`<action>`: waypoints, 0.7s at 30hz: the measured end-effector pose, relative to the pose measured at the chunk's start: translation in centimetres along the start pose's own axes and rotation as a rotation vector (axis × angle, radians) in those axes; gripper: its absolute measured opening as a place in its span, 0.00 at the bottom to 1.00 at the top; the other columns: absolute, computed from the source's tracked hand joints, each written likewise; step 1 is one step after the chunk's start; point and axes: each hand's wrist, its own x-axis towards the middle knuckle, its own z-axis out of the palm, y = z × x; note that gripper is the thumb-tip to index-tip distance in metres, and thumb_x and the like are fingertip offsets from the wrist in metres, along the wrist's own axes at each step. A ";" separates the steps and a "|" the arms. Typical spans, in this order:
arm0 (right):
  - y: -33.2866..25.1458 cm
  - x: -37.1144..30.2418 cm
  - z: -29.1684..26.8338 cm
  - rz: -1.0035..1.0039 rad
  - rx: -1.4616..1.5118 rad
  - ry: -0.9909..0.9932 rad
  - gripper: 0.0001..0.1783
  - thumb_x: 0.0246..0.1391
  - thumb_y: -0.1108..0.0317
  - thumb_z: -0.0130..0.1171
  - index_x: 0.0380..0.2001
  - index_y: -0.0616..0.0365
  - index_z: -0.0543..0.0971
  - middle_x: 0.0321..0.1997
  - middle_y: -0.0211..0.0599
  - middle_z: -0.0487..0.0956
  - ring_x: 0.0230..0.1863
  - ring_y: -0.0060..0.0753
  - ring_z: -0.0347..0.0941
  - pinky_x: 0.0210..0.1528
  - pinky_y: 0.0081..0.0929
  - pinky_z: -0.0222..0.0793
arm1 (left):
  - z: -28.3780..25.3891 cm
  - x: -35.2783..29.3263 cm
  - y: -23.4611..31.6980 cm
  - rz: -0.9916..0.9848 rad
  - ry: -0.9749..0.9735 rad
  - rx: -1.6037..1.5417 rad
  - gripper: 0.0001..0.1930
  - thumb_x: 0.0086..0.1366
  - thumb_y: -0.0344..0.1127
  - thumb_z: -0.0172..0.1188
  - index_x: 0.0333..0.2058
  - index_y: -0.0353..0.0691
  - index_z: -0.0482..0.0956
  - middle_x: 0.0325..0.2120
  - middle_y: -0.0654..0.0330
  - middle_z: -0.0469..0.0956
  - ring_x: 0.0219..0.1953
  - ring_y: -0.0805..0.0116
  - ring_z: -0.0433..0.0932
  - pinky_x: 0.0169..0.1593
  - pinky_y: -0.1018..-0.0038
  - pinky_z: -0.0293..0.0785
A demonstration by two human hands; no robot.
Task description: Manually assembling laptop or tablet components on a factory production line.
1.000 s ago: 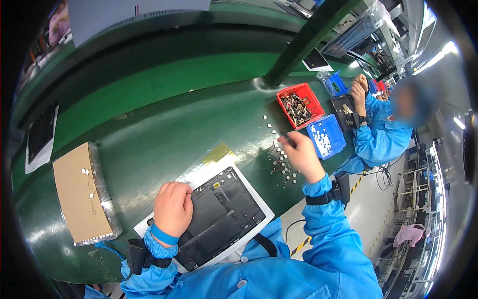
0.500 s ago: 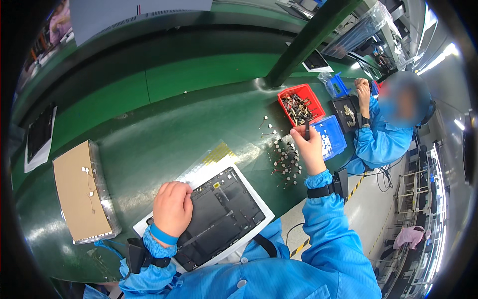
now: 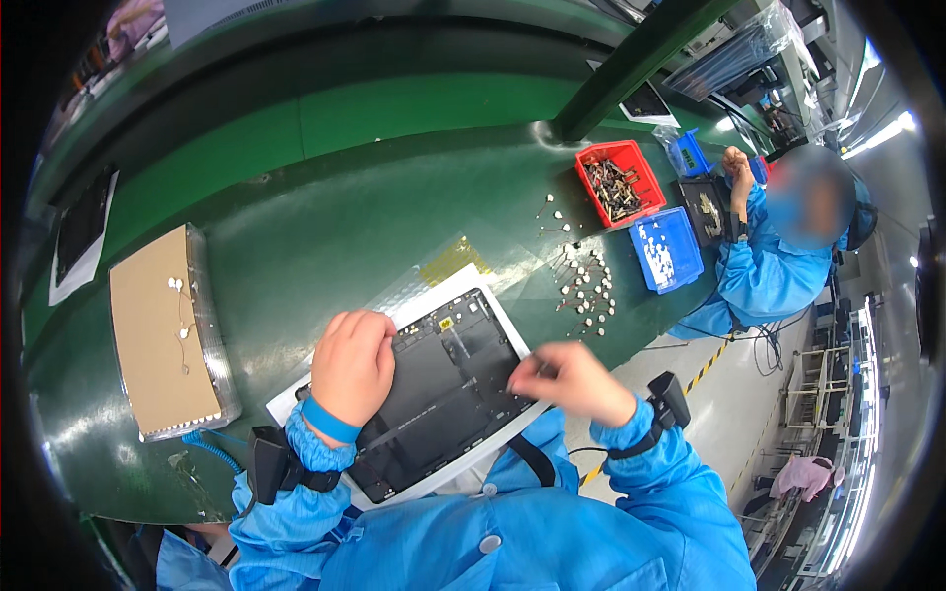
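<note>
A black opened tablet (image 3: 434, 394), its inner parts showing, lies on a white sheet (image 3: 493, 289) at the front of the bench. My left hand (image 3: 353, 364), with a blue band at the wrist, rests on its left side. Those fingers are curled together; their undersides are hidden. My right hand (image 3: 581, 379) is over the tablet's right edge, slightly blurred. Its thumb and fingers pinch a small dark thing too small to make out. Beyond it several small white round parts with thin wires (image 3: 588, 286) lie scattered on the green bench.
At the right stand a red bin (image 3: 645, 177) of small metal parts, a blue bin (image 3: 645, 246) of white pieces and a black tray (image 3: 695, 189). A co-worker (image 3: 778, 276) sits beyond. A cardboard-topped stack (image 3: 163, 345) is at left; a green post (image 3: 631, 74) rises behind.
My right hand has come from beside the red bin, down and left, to the tablet's right edge. My left hand stays on the tablet. The whole view has shifted slightly.
</note>
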 end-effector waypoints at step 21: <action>-2.1 0.0 4.0 0.020 -0.781 -0.193 0.13 0.36 0.62 0.59 0.24 0.60 0.77 0.22 0.49 0.74 0.30 0.51 0.72 0.32 0.42 0.67 | 0.2 -0.1 0.0 0.010 0.027 0.007 0.06 0.46 0.21 0.53 0.25 0.36 0.69 0.23 0.54 0.71 0.30 0.53 0.69 0.33 0.64 0.66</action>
